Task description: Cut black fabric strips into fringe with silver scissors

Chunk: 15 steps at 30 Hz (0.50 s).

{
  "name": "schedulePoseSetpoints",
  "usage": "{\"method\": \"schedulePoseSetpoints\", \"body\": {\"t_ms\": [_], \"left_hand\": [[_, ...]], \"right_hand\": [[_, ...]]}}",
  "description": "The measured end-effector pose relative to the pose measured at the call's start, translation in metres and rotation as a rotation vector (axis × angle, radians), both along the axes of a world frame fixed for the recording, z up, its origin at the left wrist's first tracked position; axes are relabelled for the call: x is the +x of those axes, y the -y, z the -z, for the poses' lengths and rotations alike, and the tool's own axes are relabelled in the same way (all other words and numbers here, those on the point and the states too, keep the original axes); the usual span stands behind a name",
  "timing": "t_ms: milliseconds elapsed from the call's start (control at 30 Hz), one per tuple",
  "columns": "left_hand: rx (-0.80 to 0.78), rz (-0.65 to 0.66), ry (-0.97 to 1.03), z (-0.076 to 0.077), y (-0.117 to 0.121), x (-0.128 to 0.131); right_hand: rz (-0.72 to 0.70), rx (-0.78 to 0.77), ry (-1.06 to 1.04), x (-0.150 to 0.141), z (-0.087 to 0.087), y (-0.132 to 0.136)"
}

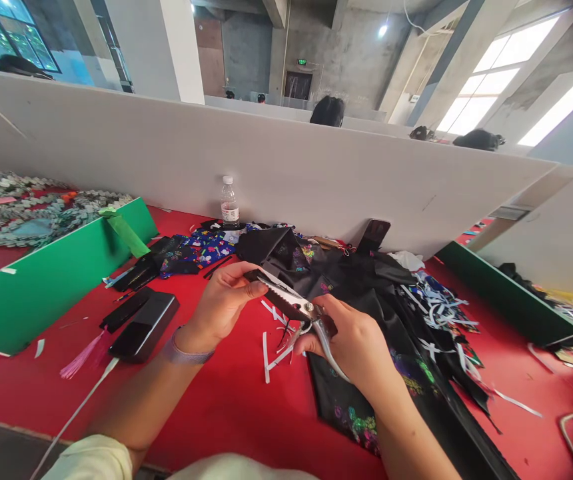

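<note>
My right hand (359, 340) grips the silver handles of a pair of scissors (310, 308) in front of me. Their blades point up and left, and one edge looks toothed. Between the thumb and fingers of my left hand (222, 300), near the blade tips, is a small dark piece of fabric (279, 303) lying along the blades. How far the blades are apart is hard to make out. Under and beyond my right hand spreads a heap of black fabric (339, 277) with shiny coloured prints. White strips (266, 360) lie on the red table below the scissors.
A power bank (149, 327) with a cable lies left of my left arm. Near the white partition (286, 157) stand a water bottle (229, 203) and a phone (374, 237). Green dividers (66, 267) edge the workplace. White scraps (439, 303) pile up at the right.
</note>
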State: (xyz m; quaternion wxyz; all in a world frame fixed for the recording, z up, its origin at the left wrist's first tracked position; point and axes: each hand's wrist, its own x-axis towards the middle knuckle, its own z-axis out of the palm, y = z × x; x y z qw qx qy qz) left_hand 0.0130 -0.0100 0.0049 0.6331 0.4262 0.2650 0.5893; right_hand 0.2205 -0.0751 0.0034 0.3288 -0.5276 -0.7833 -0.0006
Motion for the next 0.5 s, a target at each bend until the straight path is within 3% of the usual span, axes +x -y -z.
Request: {"method": "schedulePoseSetpoints", "body": {"t_ms": [500], "left_hand": [[-0.006, 0.007, 0.014, -0.0007, 0.0012, 0.0014]], "right_hand": [[-0.015, -0.022, 0.000, 0.0004, 0.0006, 0.0004]]}}
